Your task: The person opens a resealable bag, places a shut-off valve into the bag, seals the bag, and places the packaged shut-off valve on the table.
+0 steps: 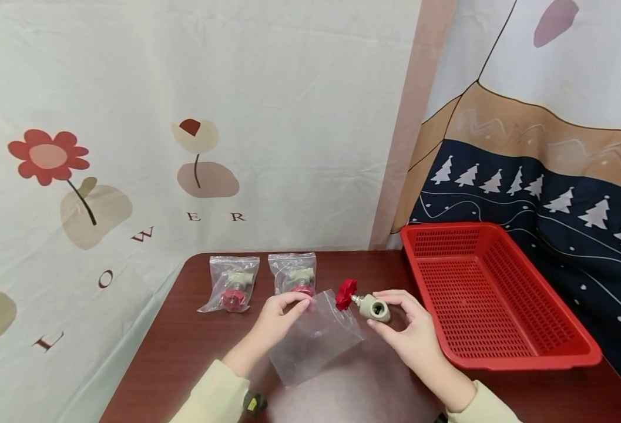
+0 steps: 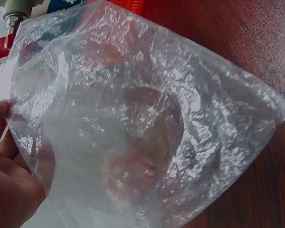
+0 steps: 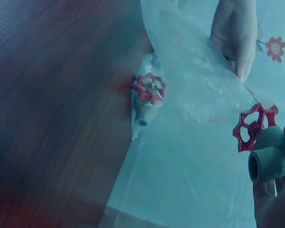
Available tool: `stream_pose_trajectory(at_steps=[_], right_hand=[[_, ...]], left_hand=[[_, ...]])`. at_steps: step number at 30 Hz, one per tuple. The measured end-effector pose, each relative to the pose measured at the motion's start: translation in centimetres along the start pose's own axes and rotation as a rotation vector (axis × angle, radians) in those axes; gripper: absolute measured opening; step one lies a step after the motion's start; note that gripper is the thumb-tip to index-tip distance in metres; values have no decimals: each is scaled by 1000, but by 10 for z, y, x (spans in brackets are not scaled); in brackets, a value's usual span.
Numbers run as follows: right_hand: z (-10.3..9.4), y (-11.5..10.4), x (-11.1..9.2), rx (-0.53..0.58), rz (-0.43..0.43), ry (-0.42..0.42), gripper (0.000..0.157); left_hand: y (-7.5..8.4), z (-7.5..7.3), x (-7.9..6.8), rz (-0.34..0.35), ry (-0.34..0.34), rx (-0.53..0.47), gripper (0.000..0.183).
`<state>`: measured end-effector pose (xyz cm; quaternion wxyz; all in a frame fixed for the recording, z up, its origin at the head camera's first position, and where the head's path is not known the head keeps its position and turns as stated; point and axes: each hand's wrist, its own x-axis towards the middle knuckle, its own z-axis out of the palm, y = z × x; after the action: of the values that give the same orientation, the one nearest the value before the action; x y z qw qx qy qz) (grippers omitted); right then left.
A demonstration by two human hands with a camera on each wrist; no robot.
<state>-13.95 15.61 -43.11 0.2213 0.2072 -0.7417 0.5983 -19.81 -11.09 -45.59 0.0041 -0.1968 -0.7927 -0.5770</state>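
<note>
In the head view my right hand grips a valve by its grey-green body, its red handwheel pointing left and its round pipe opening facing me. My left hand pinches the top edge of a clear plastic bag, which hangs flat and looks unfilled. The handwheel is right at the bag's upper right edge. The left wrist view has the crinkled bag spread wide from the thumb and fingers. In the right wrist view the valve body sits against the fingers.
Two bagged valves lie at the back of the dark red-brown table: one bag at left, another behind my left hand. A red perforated basket stands at right. A printed curtain hangs behind the table.
</note>
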Motion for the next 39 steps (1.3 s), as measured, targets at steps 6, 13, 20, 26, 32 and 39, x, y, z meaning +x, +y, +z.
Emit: stream_pose_trajectory(at_steps=[6, 13, 20, 26, 32, 39], right_hand=[[10, -19, -1, -3, 27, 83, 40], [19, -29, -1, 2, 160, 173, 39], [18, -30, -4, -47, 92, 49, 39], [16, -27, -3, -30, -42, -96, 38], [15, -25, -1, -79, -42, -182, 37], [20, -1, 2, -88, 152, -66, 38]], left_hand=[[16, 1, -2, 7, 68, 3, 13], [36, 2, -7, 24, 145, 5, 13], [34, 4, -6, 0, 170, -84, 14], [40, 6, -7, -4, 192, -64, 13], [42, 6, -7, 17, 163, -25, 13], [43, 7, -9, 47, 82, -19, 11]])
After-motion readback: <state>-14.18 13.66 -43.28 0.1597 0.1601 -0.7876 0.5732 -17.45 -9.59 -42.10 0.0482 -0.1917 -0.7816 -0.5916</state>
